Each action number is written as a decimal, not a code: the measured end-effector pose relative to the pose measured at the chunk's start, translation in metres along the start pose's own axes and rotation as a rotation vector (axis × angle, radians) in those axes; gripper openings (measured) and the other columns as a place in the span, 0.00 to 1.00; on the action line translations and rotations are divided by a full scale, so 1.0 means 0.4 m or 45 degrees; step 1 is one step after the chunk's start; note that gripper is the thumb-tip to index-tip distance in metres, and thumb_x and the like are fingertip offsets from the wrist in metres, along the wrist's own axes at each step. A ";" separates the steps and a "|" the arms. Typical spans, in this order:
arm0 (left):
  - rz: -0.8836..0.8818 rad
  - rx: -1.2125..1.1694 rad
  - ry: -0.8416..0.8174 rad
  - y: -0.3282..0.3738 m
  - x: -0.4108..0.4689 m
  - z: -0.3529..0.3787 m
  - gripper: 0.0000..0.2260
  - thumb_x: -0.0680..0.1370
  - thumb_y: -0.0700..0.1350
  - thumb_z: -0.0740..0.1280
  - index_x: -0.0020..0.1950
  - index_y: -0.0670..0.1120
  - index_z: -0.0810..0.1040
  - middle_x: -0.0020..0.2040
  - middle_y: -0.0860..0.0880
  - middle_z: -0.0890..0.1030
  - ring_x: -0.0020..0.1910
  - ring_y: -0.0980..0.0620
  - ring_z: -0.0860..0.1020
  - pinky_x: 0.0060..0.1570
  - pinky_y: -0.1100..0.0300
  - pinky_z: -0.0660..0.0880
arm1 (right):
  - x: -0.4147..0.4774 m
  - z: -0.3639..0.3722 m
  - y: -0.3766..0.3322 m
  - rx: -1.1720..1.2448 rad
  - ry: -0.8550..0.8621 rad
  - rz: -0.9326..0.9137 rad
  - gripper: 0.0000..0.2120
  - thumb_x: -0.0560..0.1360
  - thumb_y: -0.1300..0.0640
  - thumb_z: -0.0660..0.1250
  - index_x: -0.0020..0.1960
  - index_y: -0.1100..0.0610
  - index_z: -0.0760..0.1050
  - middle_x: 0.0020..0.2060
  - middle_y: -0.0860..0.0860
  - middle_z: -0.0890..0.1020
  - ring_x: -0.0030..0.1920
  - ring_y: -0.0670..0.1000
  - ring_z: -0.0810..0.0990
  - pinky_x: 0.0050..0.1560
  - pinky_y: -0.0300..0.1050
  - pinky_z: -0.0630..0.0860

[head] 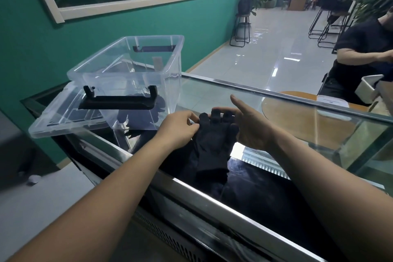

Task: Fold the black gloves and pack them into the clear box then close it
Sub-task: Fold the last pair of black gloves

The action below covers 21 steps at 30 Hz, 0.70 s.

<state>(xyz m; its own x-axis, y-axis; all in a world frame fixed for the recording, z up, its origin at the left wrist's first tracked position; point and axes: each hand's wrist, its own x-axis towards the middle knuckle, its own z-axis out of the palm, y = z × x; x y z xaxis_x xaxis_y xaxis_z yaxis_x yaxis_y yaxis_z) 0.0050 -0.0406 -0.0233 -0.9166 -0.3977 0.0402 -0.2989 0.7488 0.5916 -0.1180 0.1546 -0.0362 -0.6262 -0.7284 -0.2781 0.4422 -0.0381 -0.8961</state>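
Observation:
A black glove (212, 147) lies on the glass counter top, fingers pointing away from me, cuff toward me. My left hand (178, 128) pinches its left edge near the little finger. My right hand (251, 127) rests against the glove's right side with the thumb raised and the fingers tucked behind the glove's fingertips. The clear box (127, 74) stands open at the left of the counter. Its clear lid (66, 117) with a black handle leans under it on the left. Something dark shows through the box's near wall; I cannot tell whether it is another glove.
The glass counter (297, 125) has a metal rim along its near and far edges. A person in black sits at a wooden table (297, 95) at the right. A green wall stands behind the box. Stools and plants are far back.

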 end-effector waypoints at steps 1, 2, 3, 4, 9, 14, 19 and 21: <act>0.000 -0.006 0.014 -0.002 0.002 0.002 0.07 0.82 0.50 0.69 0.57 0.54 0.85 0.48 0.55 0.82 0.48 0.53 0.81 0.40 0.61 0.70 | -0.004 0.003 -0.002 0.002 -0.004 0.002 0.35 0.80 0.30 0.62 0.72 0.58 0.79 0.73 0.61 0.78 0.66 0.59 0.78 0.59 0.52 0.81; 0.009 0.002 0.029 -0.004 0.003 0.004 0.06 0.82 0.50 0.70 0.55 0.52 0.85 0.50 0.54 0.83 0.51 0.52 0.81 0.43 0.60 0.70 | -0.007 0.004 -0.003 0.006 -0.017 0.006 0.35 0.80 0.30 0.62 0.72 0.58 0.79 0.72 0.61 0.79 0.65 0.59 0.78 0.49 0.48 0.84; 0.025 0.018 0.039 -0.004 0.003 0.006 0.05 0.82 0.49 0.70 0.54 0.51 0.85 0.53 0.54 0.82 0.53 0.51 0.80 0.46 0.59 0.70 | -0.009 0.004 -0.003 0.008 -0.025 0.008 0.35 0.81 0.31 0.61 0.72 0.58 0.79 0.72 0.61 0.79 0.65 0.59 0.79 0.45 0.46 0.84; 0.045 0.029 0.050 -0.004 0.000 0.006 0.05 0.83 0.49 0.70 0.55 0.50 0.84 0.55 0.53 0.81 0.54 0.52 0.79 0.49 0.59 0.70 | -0.009 0.005 -0.003 0.007 -0.026 0.008 0.35 0.81 0.31 0.61 0.72 0.58 0.79 0.73 0.62 0.78 0.65 0.59 0.79 0.45 0.46 0.83; 0.068 -0.061 0.167 -0.014 -0.017 0.002 0.02 0.83 0.47 0.68 0.52 0.49 0.79 0.54 0.52 0.82 0.53 0.50 0.80 0.52 0.55 0.73 | -0.011 0.010 -0.004 0.011 -0.008 0.017 0.34 0.80 0.30 0.63 0.70 0.57 0.81 0.75 0.64 0.75 0.66 0.59 0.77 0.59 0.52 0.76; 0.036 -0.024 0.266 -0.030 -0.033 0.014 0.05 0.79 0.46 0.71 0.52 0.50 0.77 0.47 0.51 0.86 0.48 0.46 0.82 0.49 0.50 0.80 | -0.014 0.013 -0.003 0.102 -0.071 0.028 0.35 0.82 0.34 0.62 0.76 0.60 0.74 0.67 0.60 0.80 0.49 0.52 0.80 0.33 0.39 0.81; 0.163 0.066 0.385 -0.029 -0.045 0.036 0.12 0.81 0.45 0.70 0.64 0.49 0.77 0.57 0.51 0.81 0.52 0.46 0.81 0.49 0.52 0.77 | -0.014 0.010 -0.001 0.084 -0.093 0.003 0.36 0.81 0.33 0.64 0.76 0.60 0.73 0.75 0.65 0.74 0.61 0.57 0.73 0.44 0.42 0.82; 0.285 0.105 0.489 -0.028 -0.062 0.046 0.10 0.82 0.46 0.70 0.63 0.49 0.80 0.60 0.52 0.78 0.52 0.48 0.81 0.48 0.52 0.79 | -0.013 0.009 0.000 0.098 -0.115 0.006 0.36 0.81 0.33 0.63 0.76 0.60 0.73 0.71 0.64 0.77 0.58 0.56 0.78 0.44 0.42 0.83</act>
<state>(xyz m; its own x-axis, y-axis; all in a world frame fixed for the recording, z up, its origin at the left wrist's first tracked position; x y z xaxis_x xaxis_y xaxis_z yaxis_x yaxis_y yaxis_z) 0.0263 -0.0293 -0.0459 -0.8009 -0.3776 0.4648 -0.1389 0.8721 0.4691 -0.1127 0.1559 -0.0336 -0.5651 -0.7873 -0.2465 0.4953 -0.0848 -0.8646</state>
